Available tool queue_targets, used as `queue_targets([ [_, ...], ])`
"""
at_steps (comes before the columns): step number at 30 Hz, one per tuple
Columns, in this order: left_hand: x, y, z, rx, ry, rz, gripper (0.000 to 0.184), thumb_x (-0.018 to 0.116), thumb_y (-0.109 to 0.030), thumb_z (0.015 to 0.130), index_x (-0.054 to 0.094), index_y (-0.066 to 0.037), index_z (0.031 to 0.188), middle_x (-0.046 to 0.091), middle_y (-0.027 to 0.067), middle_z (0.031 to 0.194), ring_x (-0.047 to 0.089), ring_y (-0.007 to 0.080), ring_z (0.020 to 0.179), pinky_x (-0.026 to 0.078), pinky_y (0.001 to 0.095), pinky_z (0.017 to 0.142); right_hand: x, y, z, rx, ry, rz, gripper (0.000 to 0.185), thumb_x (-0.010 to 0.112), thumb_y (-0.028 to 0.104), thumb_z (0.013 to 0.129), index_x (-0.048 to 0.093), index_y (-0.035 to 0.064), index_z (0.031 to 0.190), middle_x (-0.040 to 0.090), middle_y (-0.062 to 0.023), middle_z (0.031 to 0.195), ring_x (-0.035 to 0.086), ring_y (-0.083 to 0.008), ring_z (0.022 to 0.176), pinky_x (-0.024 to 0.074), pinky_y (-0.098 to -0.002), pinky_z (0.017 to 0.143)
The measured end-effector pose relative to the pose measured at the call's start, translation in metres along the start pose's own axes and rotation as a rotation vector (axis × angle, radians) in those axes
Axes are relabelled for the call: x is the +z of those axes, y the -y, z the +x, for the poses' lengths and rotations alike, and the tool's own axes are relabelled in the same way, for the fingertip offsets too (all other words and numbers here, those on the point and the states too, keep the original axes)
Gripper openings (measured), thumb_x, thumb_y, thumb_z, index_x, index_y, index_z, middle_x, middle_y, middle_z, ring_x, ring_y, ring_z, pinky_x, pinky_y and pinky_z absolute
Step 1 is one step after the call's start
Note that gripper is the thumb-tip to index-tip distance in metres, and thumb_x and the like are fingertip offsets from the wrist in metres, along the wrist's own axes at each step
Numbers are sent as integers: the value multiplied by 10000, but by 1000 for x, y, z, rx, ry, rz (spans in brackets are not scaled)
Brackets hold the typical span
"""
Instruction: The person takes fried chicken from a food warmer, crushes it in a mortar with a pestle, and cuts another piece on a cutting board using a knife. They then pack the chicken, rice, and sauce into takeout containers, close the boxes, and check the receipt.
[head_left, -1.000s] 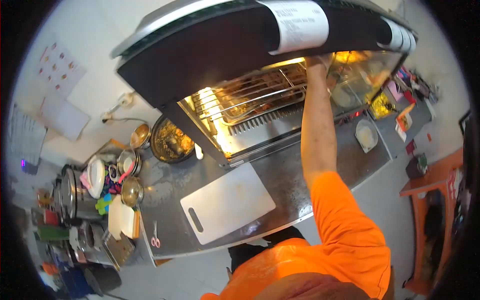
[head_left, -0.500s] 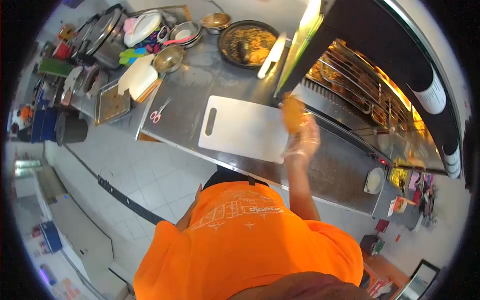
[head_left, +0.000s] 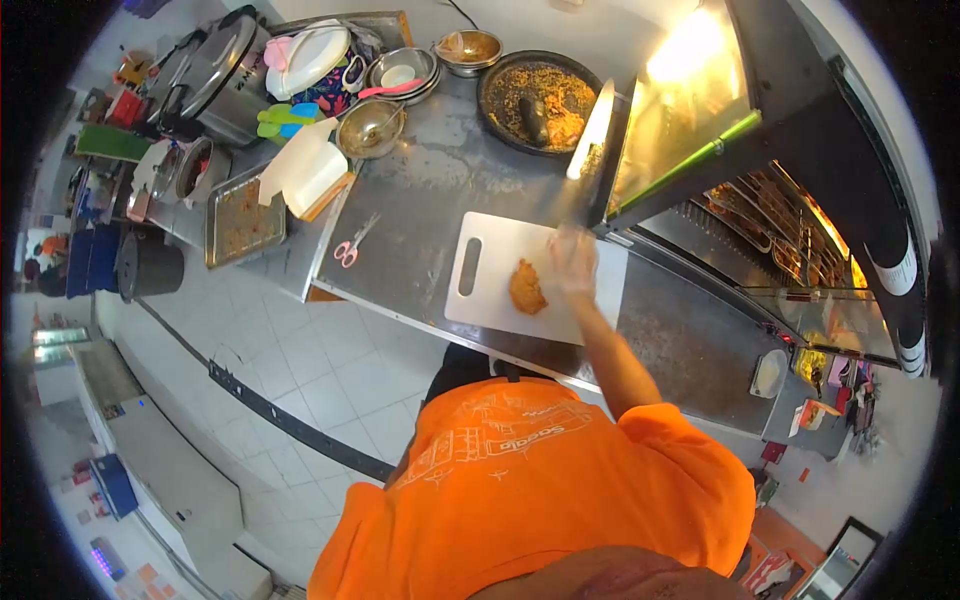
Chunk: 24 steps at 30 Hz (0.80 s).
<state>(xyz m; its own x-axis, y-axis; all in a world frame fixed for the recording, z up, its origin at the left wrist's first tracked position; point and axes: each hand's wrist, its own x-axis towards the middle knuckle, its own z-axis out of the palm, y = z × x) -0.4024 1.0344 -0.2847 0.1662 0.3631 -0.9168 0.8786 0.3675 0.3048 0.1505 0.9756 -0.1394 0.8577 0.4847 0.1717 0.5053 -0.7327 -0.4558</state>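
grey metal counter (head_left: 415, 215), white cutting board (head_left: 492, 290) near its front edge, scissors (head_left: 356, 241) at left, round black pan (head_left: 498, 131) behind

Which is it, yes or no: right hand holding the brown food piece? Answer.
No, the brown food piece lies on the cutting board, apart from the right hand.

Showing a grey metal counter (head_left: 430, 190) along a white wall (head_left: 600, 35), glowing with warm yellow light (head_left: 690, 45) at the upper right. Revealing pale square floor tiles (head_left: 290, 350) at the left, crossed by a dark strip (head_left: 290, 418). Including a low white cabinet (head_left: 170, 460) and, lower right, orange furniture (head_left: 790, 532).
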Motion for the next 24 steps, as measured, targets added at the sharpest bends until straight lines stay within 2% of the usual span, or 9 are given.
queue_targets([
  [2, -12, 1, 16, -28, 38, 33, 602, 512, -588, 963, 716, -24, 1011, 715, 84, 833, 662, 176, 794, 502, 345, 724, -4, 18, 86, 124, -86, 63, 670, 594, 427, 956, 440, -30, 1421, 504, -280, 1390, 436, -409, 1347, 321, -509, 1148],
  [5, -47, -2, 53, -23, 59, 79, 622, 503, -606, 965, 717, -24, 1011, 718, 83, 830, 664, 172, 792, 502, 343, 723, 29, -2, 216, 176, -130, -186, 670, 653, 467, 881, 460, 60, 1378, 641, -203, 1108, 637, -357, 1021, 518, -465, 864],
  [8, -106, -75, 22, 559, -100, -84, 355, 630, -371, 971, 710, -26, 986, 664, 69, 707, 607, 164, 654, 478, 307, 632, 43, 3, 272, 598, 59, -129, 491, 696, 347, 870, 528, 79, 1245, 660, -107, 851, 673, -255, 760, 555, -413, 665],
  [12, -159, -260, -43, 946, -543, 52, 197, 617, -203, 993, 683, -18, 1005, 694, 63, 838, 639, 163, 761, 502, 325, 694, 18, 4, 210, 460, -117, 1041, 178, 610, 120, 917, 464, 96, 1015, 496, -9, 778, 556, -148, 652, 486, -325, 538],
  [14, -157, -325, -44, 1102, -506, -37, 168, 621, -172, 984, 683, -17, 1003, 695, 77, 878, 655, 179, 789, 510, 336, 721, 24, -28, 121, 284, 59, 426, 315, 443, 153, 1032, 495, 154, 1342, 610, -70, 911, 633, -180, 849, 555, -311, 739],
  [17, -121, -417, -36, 1327, -336, 142, 149, 619, -130, 978, 686, -16, 1046, 702, 119, 924, 669, 198, 812, 508, 322, 729, -43, 37, -19, 433, 191, 164, 385, 524, 237, 985, 545, 6, 1292, 675, -263, 1100, 673, -427, 913, 528, -494, 817],
  [18, -97, -449, -41, 1479, -279, 173, 125, 632, -116, 959, 685, -17, 1014, 690, 116, 905, 667, 238, 801, 512, 335, 728, -48, 52, -53, 496, 229, 119, 352, 546, 252, 965, 507, 14, 1221, 638, -337, 942, 618, -506, 939, 495, -556, 841],
  [20, -36, -493, -33, 1714, -104, 170, 71, 675, -87, 903, 683, -38, 954, 672, 106, 881, 643, 284, 820, 509, 381, 744, -67, 83, -99, 637, 459, 120, 264, 510, 256, 1006, 537, -3, 1050, 646, -347, 907, 644, -490, 910, 499, -561, 736],
  [24, 75, -537, -20, 1864, 272, 395, 153, 682, -234, 921, 683, -88, 965, 658, 60, 921, 585, 262, 929, 459, 394, 845, -60, 80, -130, 450, 617, -113, 196, 512, 184, 966, 541, 4, 1039, 672, -294, 813, 673, -482, 843, 537, -567, 727],
])
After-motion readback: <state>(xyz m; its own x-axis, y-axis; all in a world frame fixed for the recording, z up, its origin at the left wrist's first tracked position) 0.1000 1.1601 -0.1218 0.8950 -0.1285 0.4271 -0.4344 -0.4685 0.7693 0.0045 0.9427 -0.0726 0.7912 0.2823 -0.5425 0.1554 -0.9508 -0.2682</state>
